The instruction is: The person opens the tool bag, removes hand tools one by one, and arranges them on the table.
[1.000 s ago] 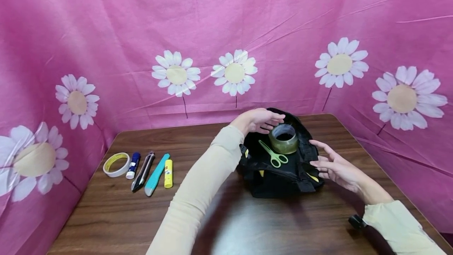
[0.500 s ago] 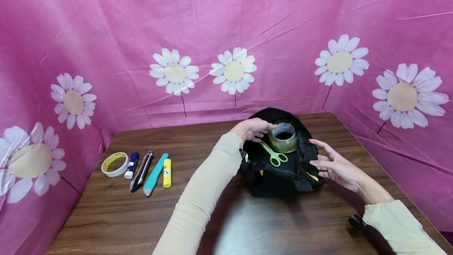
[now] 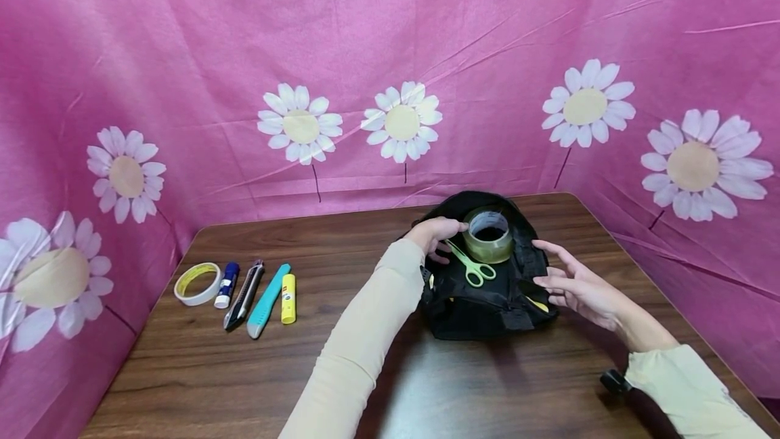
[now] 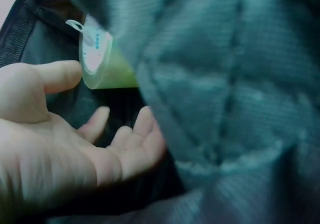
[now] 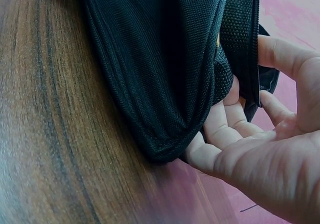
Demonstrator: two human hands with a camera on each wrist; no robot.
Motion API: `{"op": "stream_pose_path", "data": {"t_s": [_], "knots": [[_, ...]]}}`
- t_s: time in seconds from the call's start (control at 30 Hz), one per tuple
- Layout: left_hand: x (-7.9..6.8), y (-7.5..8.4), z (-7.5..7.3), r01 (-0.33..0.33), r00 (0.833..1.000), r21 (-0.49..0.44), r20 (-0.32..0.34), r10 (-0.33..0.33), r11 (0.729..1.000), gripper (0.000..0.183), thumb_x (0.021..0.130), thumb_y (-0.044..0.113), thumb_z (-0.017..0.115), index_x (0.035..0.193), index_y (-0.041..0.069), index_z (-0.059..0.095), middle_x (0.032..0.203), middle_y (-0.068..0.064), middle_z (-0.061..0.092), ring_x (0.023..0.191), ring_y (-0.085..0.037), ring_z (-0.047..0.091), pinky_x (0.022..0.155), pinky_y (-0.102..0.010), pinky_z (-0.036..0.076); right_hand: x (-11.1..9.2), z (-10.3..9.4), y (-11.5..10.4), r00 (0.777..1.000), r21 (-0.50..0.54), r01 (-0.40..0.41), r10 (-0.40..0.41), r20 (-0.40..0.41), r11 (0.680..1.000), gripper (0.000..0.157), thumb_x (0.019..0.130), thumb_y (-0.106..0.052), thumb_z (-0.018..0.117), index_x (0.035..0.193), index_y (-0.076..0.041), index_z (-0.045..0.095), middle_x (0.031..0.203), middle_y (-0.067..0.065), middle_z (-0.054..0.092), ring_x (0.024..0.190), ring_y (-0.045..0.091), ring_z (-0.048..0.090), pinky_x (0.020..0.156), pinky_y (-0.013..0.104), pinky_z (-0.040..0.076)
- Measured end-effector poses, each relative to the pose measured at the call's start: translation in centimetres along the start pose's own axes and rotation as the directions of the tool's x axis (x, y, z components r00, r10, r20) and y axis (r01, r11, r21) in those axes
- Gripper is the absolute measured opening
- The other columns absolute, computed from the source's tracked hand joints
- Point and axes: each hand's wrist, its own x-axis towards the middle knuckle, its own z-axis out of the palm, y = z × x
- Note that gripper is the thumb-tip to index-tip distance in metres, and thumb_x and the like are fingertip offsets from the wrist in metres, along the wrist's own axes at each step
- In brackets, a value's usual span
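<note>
A black fabric zip bag (image 3: 469,320) stands with its mouth spread on the table. Inside it lie a roll of clear packing tape (image 3: 490,249) and a pair of green scissors (image 3: 472,266). My left hand (image 3: 435,232) reaches into the bag's left side, thumb tip right at the tape roll's rim. In the left wrist view its other fingers curve loosely below the roll (image 4: 117,71), holding nothing; the bag's wall partly hides them. My right hand (image 3: 585,293) grips the bag's right side. The right wrist view shows its fingers (image 5: 220,126) tucked among the folds near the zipper.
Left on the wooden table (image 3: 213,378) lie a masking tape roll (image 3: 198,283), a blue glue stick (image 3: 227,284), a black-and-silver utility knife (image 3: 244,295), a teal cutter (image 3: 268,301) and a yellow glue stick (image 3: 288,298). A pink flowered cloth (image 3: 365,19) hangs behind.
My left hand has moved down and deeper into the bag, bringing its thumb to the tape roll. The bag's back wall has sunk slightly. My right hand keeps its place.
</note>
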Motion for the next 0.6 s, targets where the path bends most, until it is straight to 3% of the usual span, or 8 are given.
{"op": "stream_pose_path", "data": {"t_s": [0.2,0.3,0.43,0.6], "knots": [[-0.12,-0.62,0.43,0.066,0.997,-0.064,-0.040,-0.069,0.996,0.068,0.103,0.055,0.045,0.156,0.013,0.036,0.152,-0.023,0.034,0.123,-0.043,0.051,0.092,-0.055,0.056,0.00,0.05,0.01,1.000,0.006,0.001,-0.001,0.002,1.000,0.066,0.106,-0.006,0.051,0.157,-0.032,0.020,0.118,0.006,0.053,0.102,0.010,0.059,0.079,0.030,0.053],[-0.22,-0.74,0.61,0.091,0.994,-0.147,-0.053,-0.099,0.985,0.069,0.103,0.056,0.042,0.155,0.010,0.035,0.151,-0.026,0.033,0.120,-0.046,0.053,0.091,-0.058,0.055,-0.01,0.07,0.02,1.000,0.006,0.000,0.000,0.003,1.000,0.065,0.106,-0.006,0.051,0.157,-0.033,0.020,0.117,0.006,0.053,0.102,0.009,0.059,0.079,0.030,0.053],[-0.04,-0.85,0.68,0.112,0.993,-0.271,-0.013,-0.120,0.956,0.069,0.104,0.055,0.042,0.155,0.009,0.033,0.151,-0.027,0.033,0.122,-0.050,0.051,0.093,-0.061,0.054,-0.01,0.09,0.00,1.000,-0.010,-0.002,0.002,-0.002,1.000,0.066,0.106,-0.007,0.051,0.157,-0.032,0.019,0.120,0.008,0.051,0.103,0.010,0.058,0.080,0.031,0.053],[0.43,-1.01,0.77,0.142,0.990,-0.347,0.057,-0.130,0.927,0.068,0.105,0.053,0.041,0.155,0.007,0.034,0.147,-0.028,0.039,0.129,-0.049,0.046,0.098,-0.063,0.050,-0.02,0.14,-0.07,1.000,-0.035,-0.014,0.013,-0.020,0.999,0.066,0.106,-0.008,0.052,0.158,-0.033,0.018,0.127,0.011,0.048,0.108,0.010,0.058,0.084,0.033,0.053]]}}
